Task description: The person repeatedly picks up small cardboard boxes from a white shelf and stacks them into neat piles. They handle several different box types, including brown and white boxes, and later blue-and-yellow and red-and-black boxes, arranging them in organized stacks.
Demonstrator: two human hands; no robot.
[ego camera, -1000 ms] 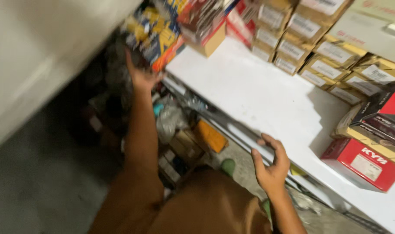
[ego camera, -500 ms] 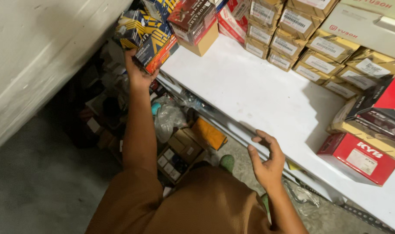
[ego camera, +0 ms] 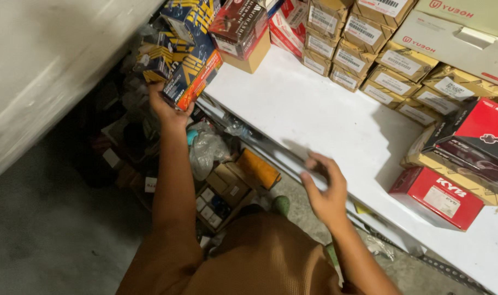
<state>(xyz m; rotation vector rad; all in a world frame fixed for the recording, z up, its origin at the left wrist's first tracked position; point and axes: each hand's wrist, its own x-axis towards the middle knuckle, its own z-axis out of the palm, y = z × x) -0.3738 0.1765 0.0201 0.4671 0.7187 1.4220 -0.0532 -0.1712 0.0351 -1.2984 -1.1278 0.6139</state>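
Fabric of an orange-brown garment fills the near bottom of the view, and both bare arms reach away from it. The right hand hangs just above the front edge of the white shelf, fingers loosely spread and slightly curled, holding nothing; whether the fingertips touch the edge cannot be told. Below that edge, on the floor, lie a clear plastic bag, an orange packet and a brown carton of small boxes. At the shelf's right end a red box lies close to the front edge, with a black and red box behind it. The left arm stretches farther, to the shelf's left front corner, where the left hand presses its palm and fingers up against the underside of a blue, yellow and orange box that juts out past the corner; the hand is half closed around the box's lower end. More boxes of the same colours are piled beside it. On the corner itself sits a dark red box on a tan carton. Along the shelf's back edge runs a stack of small tan boxes with white labels, and large white cartons lie on top of them at the far right.
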